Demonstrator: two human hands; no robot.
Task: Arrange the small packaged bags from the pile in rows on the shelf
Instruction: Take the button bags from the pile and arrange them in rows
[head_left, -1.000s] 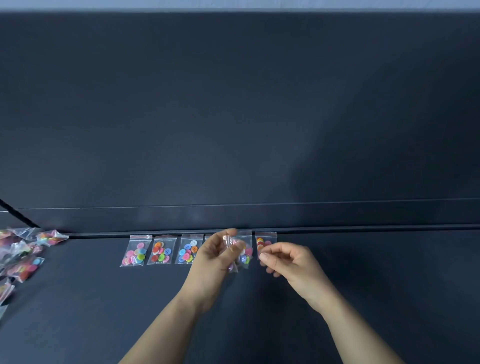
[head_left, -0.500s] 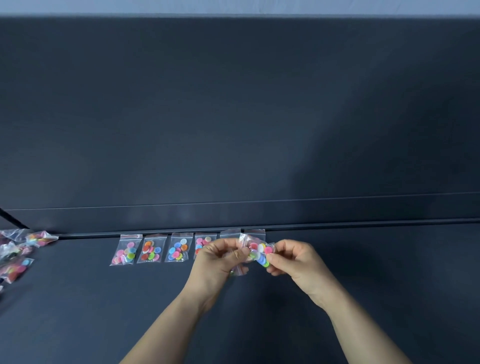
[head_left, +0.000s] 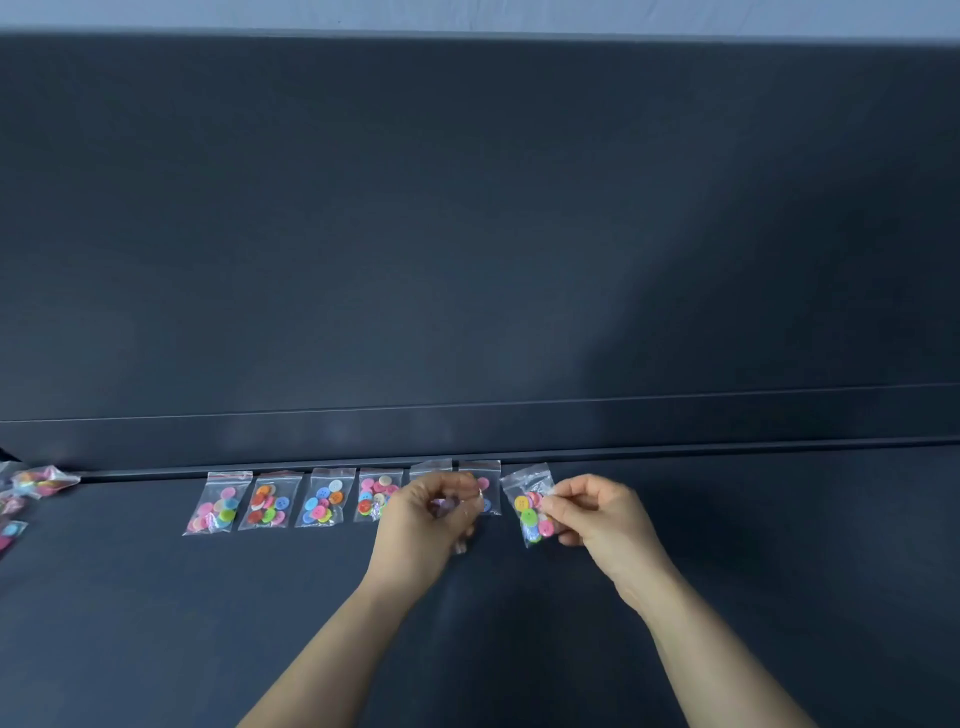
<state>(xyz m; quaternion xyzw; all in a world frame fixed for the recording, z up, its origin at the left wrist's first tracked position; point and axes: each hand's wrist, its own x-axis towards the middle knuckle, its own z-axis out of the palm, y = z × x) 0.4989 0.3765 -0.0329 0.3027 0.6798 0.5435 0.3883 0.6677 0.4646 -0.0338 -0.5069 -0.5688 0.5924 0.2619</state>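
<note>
In the head view, the right hand (head_left: 597, 514) pinched a clear bag of coloured buttons (head_left: 530, 512) by its right edge between thumb and fingertips. The bag was tilted, just past the right end of the row of bags (head_left: 324, 496) lying along the back edge of the dark shelf (head_left: 727, 545). The left hand (head_left: 426, 519) was curled round a crumpled bag (head_left: 459, 544), mostly hidden, in front of the row's fifth and sixth bags. The pile (head_left: 36, 480) lay at the far left.
</note>
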